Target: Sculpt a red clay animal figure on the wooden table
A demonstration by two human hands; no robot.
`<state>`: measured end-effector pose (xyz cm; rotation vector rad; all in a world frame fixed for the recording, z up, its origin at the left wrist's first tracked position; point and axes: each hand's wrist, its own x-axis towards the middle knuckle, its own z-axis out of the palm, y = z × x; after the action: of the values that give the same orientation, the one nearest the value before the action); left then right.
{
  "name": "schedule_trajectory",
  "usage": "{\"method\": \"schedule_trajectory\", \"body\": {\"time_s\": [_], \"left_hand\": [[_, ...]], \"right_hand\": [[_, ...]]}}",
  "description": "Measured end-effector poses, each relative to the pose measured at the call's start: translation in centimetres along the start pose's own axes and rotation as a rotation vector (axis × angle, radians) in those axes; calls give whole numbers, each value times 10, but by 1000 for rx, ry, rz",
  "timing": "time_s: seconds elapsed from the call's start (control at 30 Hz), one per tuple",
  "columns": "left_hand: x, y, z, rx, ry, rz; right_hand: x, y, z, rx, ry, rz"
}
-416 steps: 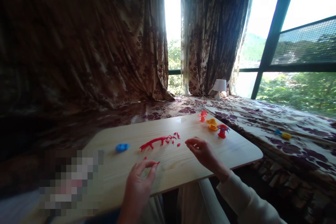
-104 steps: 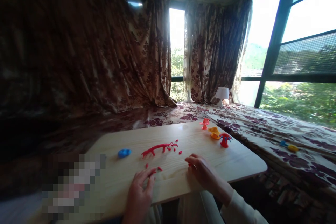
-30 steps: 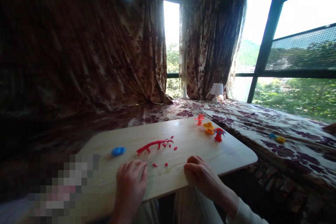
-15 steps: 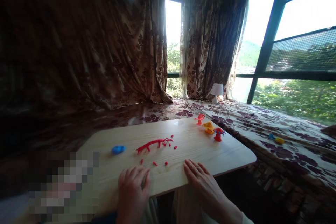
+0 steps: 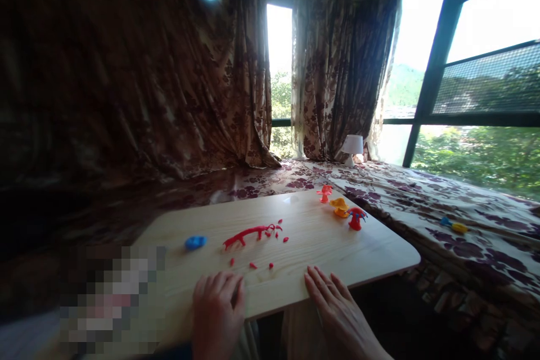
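Note:
My left hand point(image 5: 218, 305) rests palm down at the table's near edge, fingers slightly bent, thumb a little apart. To its right, my right hand point(image 5: 329, 299) lies flat on the same edge with fingers stretched out. Neither shows anything held. Beyond them lies a long red figure point(image 5: 244, 234) with short legs, perhaps modelling clay. Small red pieces point(image 5: 253, 265) are scattered in front of it, and more red bits point(image 5: 286, 239) lie around its right end. A blue lump point(image 5: 196, 242) sits to the left.
At the right of the wooden table point(image 5: 295, 287) stand a pink figure point(image 5: 324, 194), a yellow one point(image 5: 340, 207) and a red one with blue parts point(image 5: 356, 219). Blue and yellow pieces point(image 5: 459, 228) lie on the flowered bedding beside it. A white lamp point(image 5: 352, 145) stands by the curtains.
The whole view has shifted slightly, so everything appears a little further right and lower. My right hand sits slightly further right along the edge. The things on the table have not moved.

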<state>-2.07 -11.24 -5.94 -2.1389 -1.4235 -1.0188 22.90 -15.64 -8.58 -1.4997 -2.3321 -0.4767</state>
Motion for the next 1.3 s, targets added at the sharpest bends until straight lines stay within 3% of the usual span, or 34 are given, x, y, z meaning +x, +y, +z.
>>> {"method": "schedule_trajectory", "body": {"time_s": [0.1, 0.23, 0.33, 0.43, 0.57, 0.7, 0.83, 0.97, 1.13, 1.3], "left_hand": [[0, 1, 0, 12, -5, -12], [0, 1, -1, 0, -20, -13], [0, 0, -1, -3, -13, -15], [-1, 0, 0, 7, -4, -17], [-2, 1, 0, 8, -4, -15], [-1, 0, -1, -2, -8, -7], [0, 1, -1, 12, 6, 3], [-1, 0, 0, 22, 9, 5], [-1, -1, 0, 16, 3, 8], [-1, 0, 2, 28, 11, 18]], "right_hand": [[1, -9, -1, 21, -1, -52], [12, -10, -7, 7, -48, 18], [5, -7, -3, -73, 16, 76], [-2, -12, 3, -125, 108, 5], [7, -21, 0, -44, 22, -39], [7, -12, -2, -63, 7, 73], [-3, -11, 2, -91, 82, 2], [8, -19, -1, 0, -2, 0], [9, -16, -2, -30, -59, 147], [11, -23, -6, 110, -122, 41]]}}
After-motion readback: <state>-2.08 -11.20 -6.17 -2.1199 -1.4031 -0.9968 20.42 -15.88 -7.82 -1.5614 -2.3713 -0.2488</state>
